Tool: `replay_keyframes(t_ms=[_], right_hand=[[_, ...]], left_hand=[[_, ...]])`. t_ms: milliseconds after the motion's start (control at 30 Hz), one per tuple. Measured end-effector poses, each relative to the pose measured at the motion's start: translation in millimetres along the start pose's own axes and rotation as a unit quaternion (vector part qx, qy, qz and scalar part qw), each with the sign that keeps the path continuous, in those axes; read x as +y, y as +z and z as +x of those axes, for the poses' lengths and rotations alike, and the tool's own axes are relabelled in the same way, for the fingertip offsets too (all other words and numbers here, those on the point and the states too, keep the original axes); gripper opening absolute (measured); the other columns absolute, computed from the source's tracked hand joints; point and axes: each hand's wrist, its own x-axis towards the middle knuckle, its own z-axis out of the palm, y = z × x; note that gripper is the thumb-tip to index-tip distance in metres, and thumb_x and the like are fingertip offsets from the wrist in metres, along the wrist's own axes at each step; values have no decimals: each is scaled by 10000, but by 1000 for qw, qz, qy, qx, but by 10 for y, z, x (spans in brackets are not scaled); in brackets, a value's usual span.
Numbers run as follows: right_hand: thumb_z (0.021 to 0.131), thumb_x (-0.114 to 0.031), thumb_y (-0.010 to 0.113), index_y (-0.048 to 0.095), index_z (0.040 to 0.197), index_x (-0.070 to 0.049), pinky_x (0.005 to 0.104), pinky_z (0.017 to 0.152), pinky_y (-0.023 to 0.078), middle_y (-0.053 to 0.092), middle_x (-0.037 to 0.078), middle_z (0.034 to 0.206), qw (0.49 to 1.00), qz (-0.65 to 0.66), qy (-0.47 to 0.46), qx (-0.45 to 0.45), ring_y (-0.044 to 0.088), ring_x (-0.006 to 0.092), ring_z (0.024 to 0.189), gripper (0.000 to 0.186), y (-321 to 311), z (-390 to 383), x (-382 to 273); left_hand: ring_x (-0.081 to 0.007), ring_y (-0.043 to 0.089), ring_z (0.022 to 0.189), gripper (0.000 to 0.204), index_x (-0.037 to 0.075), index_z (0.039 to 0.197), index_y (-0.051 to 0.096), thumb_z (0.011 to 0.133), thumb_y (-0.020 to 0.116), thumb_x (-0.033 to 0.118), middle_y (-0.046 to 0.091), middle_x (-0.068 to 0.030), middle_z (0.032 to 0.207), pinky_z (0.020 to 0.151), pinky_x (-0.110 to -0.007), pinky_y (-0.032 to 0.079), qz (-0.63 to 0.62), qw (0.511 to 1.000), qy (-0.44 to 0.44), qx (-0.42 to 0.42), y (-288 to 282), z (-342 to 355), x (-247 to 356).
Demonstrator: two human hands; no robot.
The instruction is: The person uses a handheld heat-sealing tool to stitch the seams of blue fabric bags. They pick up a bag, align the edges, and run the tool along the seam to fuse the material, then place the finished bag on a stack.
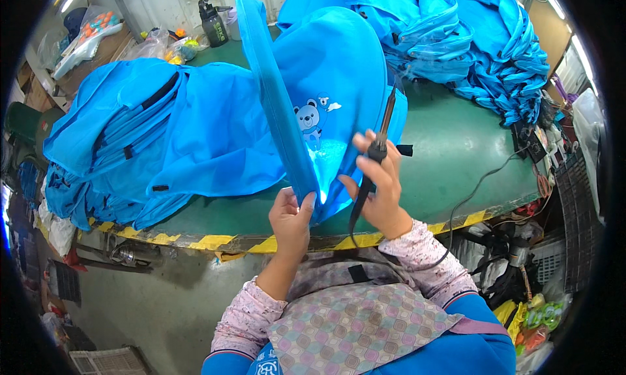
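Above the table's near edge, my left hand point(291, 220) pinches the lower corner of a blue fabric panel point(349, 62) with a stiff raised rim, printed with a small bear. A bright light glows on the cloth between my hands. In my right hand point(385, 189) is a soldering iron point(377, 150), its brown shaft and tip pointing up and away from the cloth, its dark cord hanging down. The thumb of that hand lies close to the panel's right edge; whether it touches the cloth, I cannot tell.
On the green table point(450, 147), with its yellow-and-black front edge, a stack of blue fabric pieces point(130, 140) lies left and another blue pile point(450, 36) lies at the back right. A dark bottle point(213, 24) stands behind. The cord point(479, 182) crosses to the right side.
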Motion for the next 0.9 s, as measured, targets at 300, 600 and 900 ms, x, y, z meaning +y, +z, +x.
replay_keyframes(t_ms=[300,600,900], right_hand=[[669,-182,746,641,1104,-129,380,766,310,565,-50,730,997,28,-36,-54,490,169,722,451,-360,-18,-379],[738,-201,693,659,1082,-70,328,703,307,514,-78,661,989,-15,-134,-53,454,118,609,370,-219,-113,-373],[819,-96,705,680,1011,-84,361,718,355,575,3,740,985,98,127,-62,467,206,619,193,-312,236,-450]], left_hand=[[-105,609,895,214,40,1001,566,878,740,38,669,-50,973,785,-248,468,-118,993,-14,9,291,96,118],[-106,603,901,197,34,1018,570,892,721,44,668,-48,970,802,-255,460,-111,993,-21,21,333,66,198],[-132,607,961,248,27,1071,559,896,730,70,669,-71,1023,883,-293,480,-60,995,59,49,371,20,199]])
